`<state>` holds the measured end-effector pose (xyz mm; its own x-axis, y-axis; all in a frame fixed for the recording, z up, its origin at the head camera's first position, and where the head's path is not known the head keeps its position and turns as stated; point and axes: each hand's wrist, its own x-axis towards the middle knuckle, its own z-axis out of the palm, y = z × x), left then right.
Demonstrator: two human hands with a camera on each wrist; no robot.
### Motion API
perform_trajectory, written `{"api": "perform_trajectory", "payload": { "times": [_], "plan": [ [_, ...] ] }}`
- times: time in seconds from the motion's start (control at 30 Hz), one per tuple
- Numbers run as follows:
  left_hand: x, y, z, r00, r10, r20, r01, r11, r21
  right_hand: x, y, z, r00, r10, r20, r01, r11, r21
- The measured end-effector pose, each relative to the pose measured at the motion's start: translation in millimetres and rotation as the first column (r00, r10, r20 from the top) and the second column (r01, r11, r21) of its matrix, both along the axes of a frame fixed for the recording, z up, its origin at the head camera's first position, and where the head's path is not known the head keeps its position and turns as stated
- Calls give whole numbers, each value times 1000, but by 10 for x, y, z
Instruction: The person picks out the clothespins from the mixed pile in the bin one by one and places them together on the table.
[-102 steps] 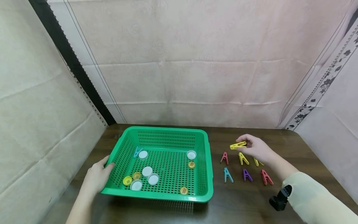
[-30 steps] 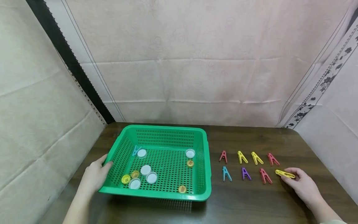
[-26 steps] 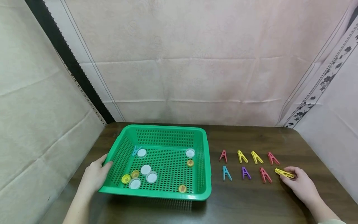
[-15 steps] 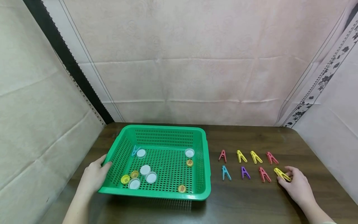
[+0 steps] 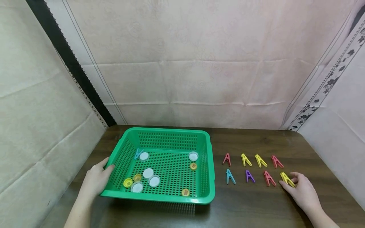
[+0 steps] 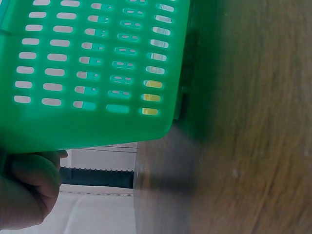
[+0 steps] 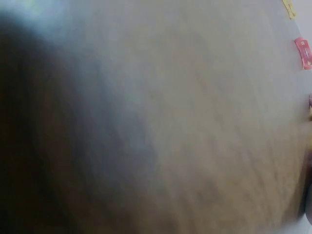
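My left hand (image 5: 95, 179) grips the left rim of a green plastic basket (image 5: 168, 200), thumb over the edge. In the left wrist view the slotted basket wall (image 6: 92, 131) stands tilted above the table, beside the curled fingers. At the right, my right hand (image 5: 305, 191) has thumb and fingertips on either side of a yellow clothespin (image 5: 287, 179) at the table surface. That clothespin is at the right end of the nearer row, beside a red clothespin (image 5: 269, 178). The right wrist view is mostly blurred; a red clothespin (image 7: 304, 52) shows at its edge.
Two rows of clothespins lie right of the basket, among them a purple clothespin (image 5: 249, 176), a blue clothespin (image 5: 230, 176) and a farther red clothespin (image 5: 277, 161). Inside the basket are several white caps (image 5: 154, 180), yellow caps (image 5: 128, 182) and a blue clothespin (image 5: 138, 153).
My right hand carried the yellow clothespin from the back of the table to the nearer row's right end, turning it so its legs point nearer. The left hand stays on the basket.
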<state>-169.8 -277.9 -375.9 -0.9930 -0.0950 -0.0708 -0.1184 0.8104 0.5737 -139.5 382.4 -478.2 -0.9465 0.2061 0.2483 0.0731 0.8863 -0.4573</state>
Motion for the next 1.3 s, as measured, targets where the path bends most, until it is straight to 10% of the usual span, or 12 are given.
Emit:
{"api": "perform_trajectory", "payload": {
  "times": [0.97, 1.3],
  "plan": [
    [-11, 26, -34, 1000, -15, -3, 15, 1000, 21, -51, 79, 109, 992, -38, 119, 48, 996, -78],
    [-24, -27, -19, 1000, -27, 0, 27, 1000, -5, -135, 4, 199, 999, -21, 28, 23, 996, -87]
  ]
}}
